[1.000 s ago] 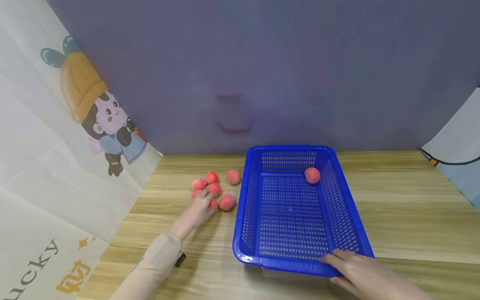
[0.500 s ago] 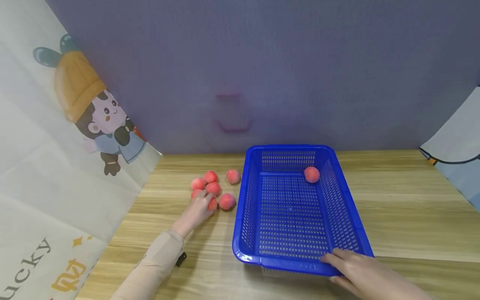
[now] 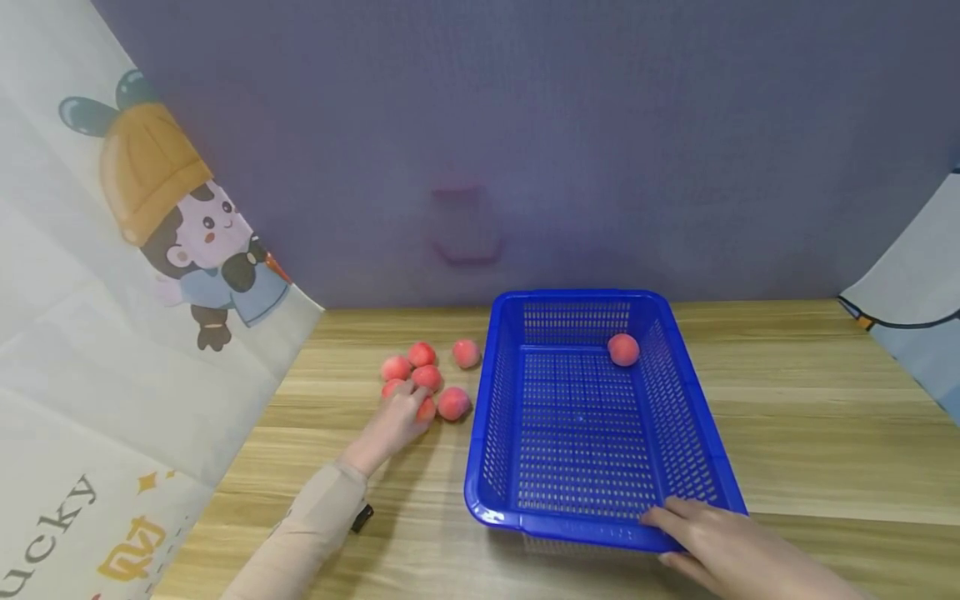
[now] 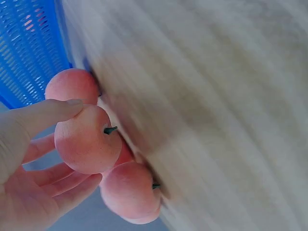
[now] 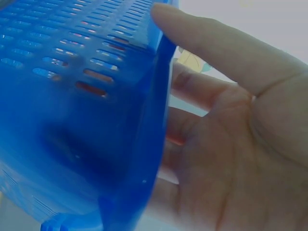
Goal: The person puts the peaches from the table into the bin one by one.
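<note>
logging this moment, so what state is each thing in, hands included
Basket, upright, open at the top, gripped at its near rim
Basket fruit, lying inside, near the far right corner
Held fruit, between thumb and fingers, can't tell if lifted
Loose fruits, six visible, outside the basket, on the table
Left hand, holding one fruit
Right hand, gripping the basket's rim
</note>
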{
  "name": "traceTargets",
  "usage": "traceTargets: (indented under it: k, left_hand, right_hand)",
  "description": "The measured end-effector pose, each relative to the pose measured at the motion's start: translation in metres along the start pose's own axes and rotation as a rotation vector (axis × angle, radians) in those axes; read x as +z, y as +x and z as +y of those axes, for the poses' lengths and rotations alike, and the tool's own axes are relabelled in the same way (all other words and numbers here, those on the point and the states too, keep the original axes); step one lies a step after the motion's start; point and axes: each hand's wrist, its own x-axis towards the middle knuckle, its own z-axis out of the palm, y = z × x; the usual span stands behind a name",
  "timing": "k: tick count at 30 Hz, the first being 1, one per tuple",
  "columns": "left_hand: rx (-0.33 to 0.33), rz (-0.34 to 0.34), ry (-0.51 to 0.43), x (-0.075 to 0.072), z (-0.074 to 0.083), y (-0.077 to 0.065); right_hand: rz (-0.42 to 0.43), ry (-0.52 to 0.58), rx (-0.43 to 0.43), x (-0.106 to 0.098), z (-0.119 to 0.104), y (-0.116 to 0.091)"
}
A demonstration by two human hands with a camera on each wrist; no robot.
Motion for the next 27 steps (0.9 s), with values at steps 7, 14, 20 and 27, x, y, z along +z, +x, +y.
traceTargets:
  k: [7,14,20,27]
  left_hand:
    - [0.045,0.065,-0.021,-0.011,0.005,0.007]
    - [0.051,0.067,-0.017,-0.022,0.011,0.016]
    - [0.105,0.074,-0.059,-0.032,0.016,0.03]
    - [0.118,0.05,-0.069,-0.049,0.027,0.048]
  right_hand:
    - [-0.002,0.0,0.0,-0.002,-0.001,0.001]
    - [0.003,-0.004,-0.009,-0.003,-0.001,0.001]
    - [0.015,-0.01,-0.025,-0.002,-0.001,0.0]
    - [0.028,-0.021,-0.036,-0.003,-0.001,0.0]
